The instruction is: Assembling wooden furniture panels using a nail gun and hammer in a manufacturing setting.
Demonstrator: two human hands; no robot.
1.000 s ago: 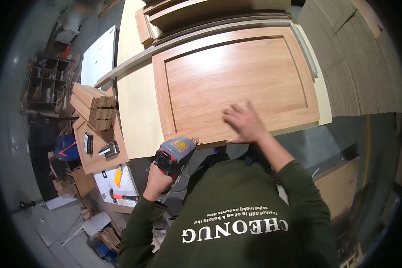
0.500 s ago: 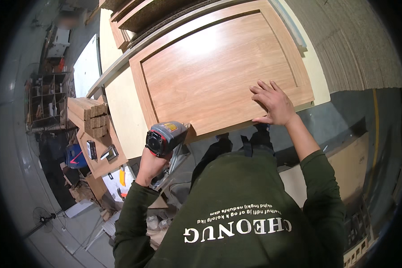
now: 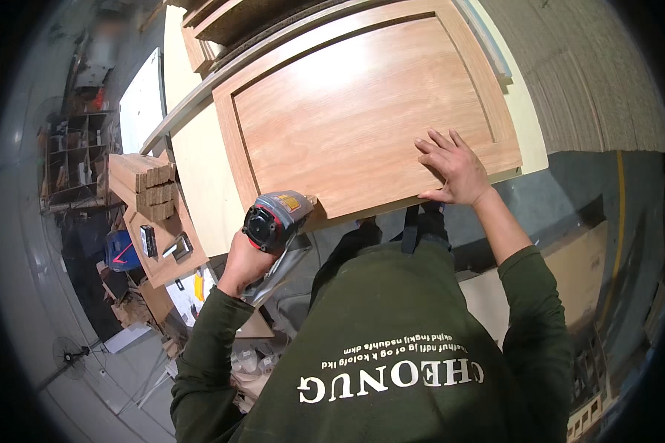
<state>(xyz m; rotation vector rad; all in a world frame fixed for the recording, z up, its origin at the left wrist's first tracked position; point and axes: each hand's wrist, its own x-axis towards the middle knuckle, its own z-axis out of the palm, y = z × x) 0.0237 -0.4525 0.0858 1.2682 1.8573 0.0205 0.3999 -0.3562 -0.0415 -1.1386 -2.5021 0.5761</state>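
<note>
A wood-grain framed panel (image 3: 347, 111), like a cabinet door, lies on a pale board (image 3: 203, 188). My left hand (image 3: 247, 263) is wrapped round the handle of a grey and black nail gun (image 3: 279, 218) with a red ring. The gun's nose meets the panel's near left corner; its exact contact point is too small to make out. My right hand (image 3: 458, 168) rests with fingers spread on the panel's near edge, toward the right, its thumb along the rim. The left fingers are mostly hidden behind the gun.
Stacked wood strips (image 3: 151, 184) and small boxes (image 3: 149, 241) sit on a side board at left. A yellow-handled tool (image 3: 199, 286) lies below them. Framed pieces (image 3: 251, 29) are piled beyond the panel. A tall stack of brown sheets (image 3: 591, 96) stands at right.
The nail gun has tilted slightly, and its nose sits a little higher along the panel's corner. My left forearm has shifted left. My right hand stays on the panel edge.
</note>
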